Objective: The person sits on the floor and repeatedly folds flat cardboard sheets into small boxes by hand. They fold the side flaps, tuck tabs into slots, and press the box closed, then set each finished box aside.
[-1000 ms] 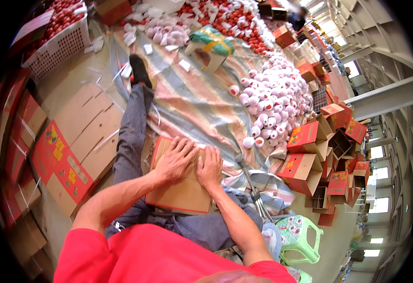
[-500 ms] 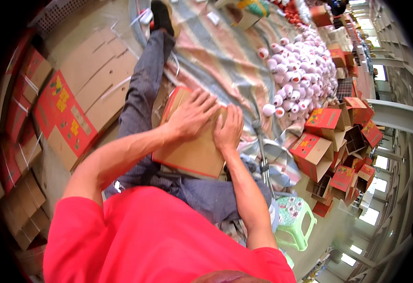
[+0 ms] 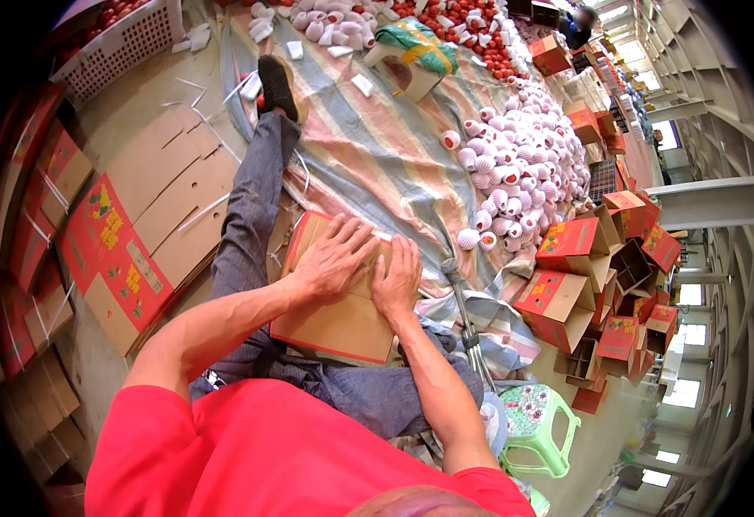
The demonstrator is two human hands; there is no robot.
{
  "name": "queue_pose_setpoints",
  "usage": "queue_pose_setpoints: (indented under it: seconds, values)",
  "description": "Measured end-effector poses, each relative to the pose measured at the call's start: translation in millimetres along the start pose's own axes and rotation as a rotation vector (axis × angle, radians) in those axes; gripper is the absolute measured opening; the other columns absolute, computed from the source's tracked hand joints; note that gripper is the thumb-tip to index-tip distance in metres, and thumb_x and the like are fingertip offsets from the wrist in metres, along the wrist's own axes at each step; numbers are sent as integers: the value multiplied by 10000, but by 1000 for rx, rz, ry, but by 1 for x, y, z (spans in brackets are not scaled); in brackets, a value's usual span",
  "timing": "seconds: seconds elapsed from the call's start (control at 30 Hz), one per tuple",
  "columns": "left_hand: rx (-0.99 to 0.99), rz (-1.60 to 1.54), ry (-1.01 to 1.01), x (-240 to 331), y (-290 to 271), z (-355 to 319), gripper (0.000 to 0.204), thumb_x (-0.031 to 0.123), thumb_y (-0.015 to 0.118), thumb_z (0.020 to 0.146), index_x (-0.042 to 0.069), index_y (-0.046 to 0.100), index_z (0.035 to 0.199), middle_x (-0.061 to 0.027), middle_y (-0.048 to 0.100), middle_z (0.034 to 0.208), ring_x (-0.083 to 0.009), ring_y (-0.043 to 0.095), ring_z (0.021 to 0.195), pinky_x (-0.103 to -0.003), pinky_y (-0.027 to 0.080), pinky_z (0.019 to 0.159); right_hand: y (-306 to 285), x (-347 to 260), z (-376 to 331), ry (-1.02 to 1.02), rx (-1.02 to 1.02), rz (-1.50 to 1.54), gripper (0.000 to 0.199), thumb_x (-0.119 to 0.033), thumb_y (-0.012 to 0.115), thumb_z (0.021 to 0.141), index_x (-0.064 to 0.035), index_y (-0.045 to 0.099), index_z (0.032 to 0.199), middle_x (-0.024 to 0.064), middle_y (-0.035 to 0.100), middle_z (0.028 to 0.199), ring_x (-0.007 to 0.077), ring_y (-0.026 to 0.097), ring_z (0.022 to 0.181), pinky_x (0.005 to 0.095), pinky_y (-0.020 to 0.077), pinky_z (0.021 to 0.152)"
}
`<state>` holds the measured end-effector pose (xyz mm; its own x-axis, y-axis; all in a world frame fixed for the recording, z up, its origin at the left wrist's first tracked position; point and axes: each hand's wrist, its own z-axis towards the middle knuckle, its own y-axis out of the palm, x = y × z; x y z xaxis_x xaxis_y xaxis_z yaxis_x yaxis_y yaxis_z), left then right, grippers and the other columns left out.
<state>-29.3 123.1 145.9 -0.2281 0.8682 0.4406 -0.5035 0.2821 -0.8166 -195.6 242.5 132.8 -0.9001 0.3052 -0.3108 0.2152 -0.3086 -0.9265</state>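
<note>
Between my legs sits a cardboard box [image 3: 334, 324], its brown top facing up and red showing along its edges. My left hand [image 3: 335, 262] lies flat on the far part of that top, fingers stretched out and pointing away. Beside it, my right hand [image 3: 397, 277] presses on the right side of the top, palm down, with its fingers extended over the far right edge. Neither hand grasps anything. What the box contains is hidden.
Flattened cartons [image 3: 117, 246] lie at left, near a white basket [image 3: 127, 53] of red fruit. Fruit in foam nets [image 3: 527, 164] is heaped on a striped sheet [image 3: 351, 146]. Open red cartons [image 3: 558, 302] and a green stool [image 3: 536, 422] stand at right.
The view has shifted, so the box and both hands appear lower and slightly left. Both hands remain laid on the box top.
</note>
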Motion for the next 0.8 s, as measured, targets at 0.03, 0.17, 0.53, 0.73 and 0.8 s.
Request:
queue_pose_setpoints:
  seconds: [0.03,0.17,0.53,0.73,0.8]
  values:
    - [8,3,7,-1,-1,1,528,293,640,996,-3,584,1429,-226,569,1487,-416,490,1441,-584,292,1277,0,0,1,18,-29,5,562,-230,629,1018,48,538,1498,243,557,1530,439,437,1504,539,325,1270]
    - [31,-2,22,-1,-5,4,523,295,641,997,3,582,1428,-235,565,1486,-429,477,1451,-590,286,1281,-2,-1,5,-1,5,18,519,-255,597,1055,35,551,1483,238,576,1515,468,446,1485,573,341,1239]
    - [12,-47,16,-1,-4,4,530,279,650,984,-19,578,1415,-241,557,1495,-450,457,1455,-595,272,1282,1,0,2,8,24,24,515,-262,608,1048,34,571,1468,229,589,1510,463,453,1487,589,340,1236]
    - [-22,-39,9,-1,-5,5,549,288,658,979,-13,574,1431,-240,545,1510,-449,456,1455,-598,264,1285,1,0,4,14,5,8,527,-261,612,1042,32,566,1476,223,582,1521,449,449,1494,581,338,1240]
    - [-21,-32,12,-2,-4,5,551,291,657,982,-10,573,1436,-240,542,1513,-449,456,1456,-599,263,1285,0,0,4,21,-2,10,528,-259,613,1040,32,564,1478,222,581,1522,446,447,1497,578,338,1241]
